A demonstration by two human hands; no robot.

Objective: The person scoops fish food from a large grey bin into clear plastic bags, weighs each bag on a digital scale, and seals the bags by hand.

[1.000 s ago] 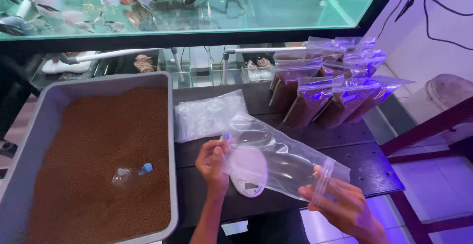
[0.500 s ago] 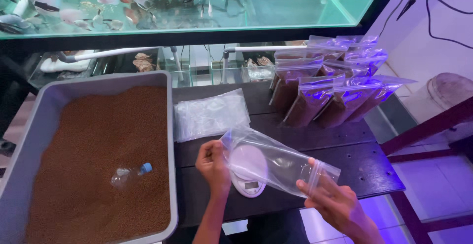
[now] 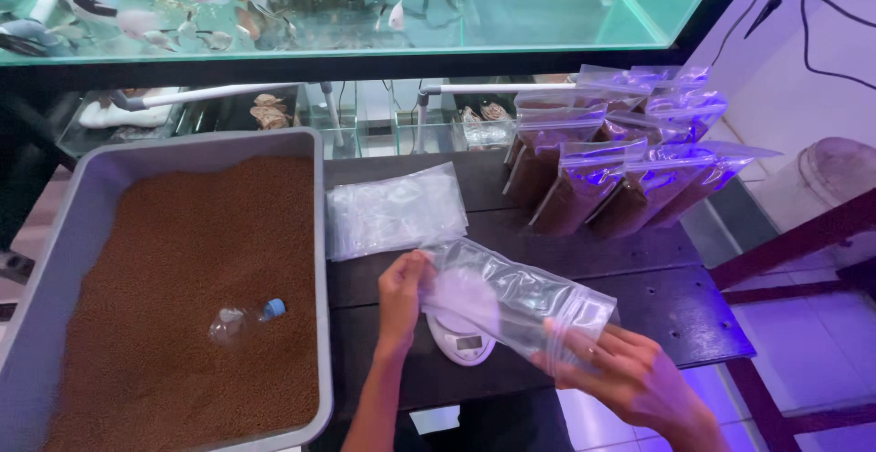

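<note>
I hold an empty clear zip bag (image 3: 516,297) flat between both hands, just above a small white scale (image 3: 461,338) on the dark table (image 3: 675,301). My left hand (image 3: 401,292) pinches the bag's left end. My right hand (image 3: 625,374) grips its zip end at the lower right. A grey tub (image 3: 109,174) of brown pellets (image 3: 182,279) stands at the left, with a cut clear plastic bottle with a blue cap (image 3: 245,319) lying in the pellets.
A stack of empty clear bags (image 3: 392,207) lies behind the scale. Several filled bags of pellets (image 3: 620,174) lean at the back right. A fish tank (image 3: 365,0) runs along the back. A red-brown rail (image 3: 794,238) stands at the right.
The bag has come down from a raised, opened-out position to lie flatter over the scale. My right hand has shifted along its zip end.
</note>
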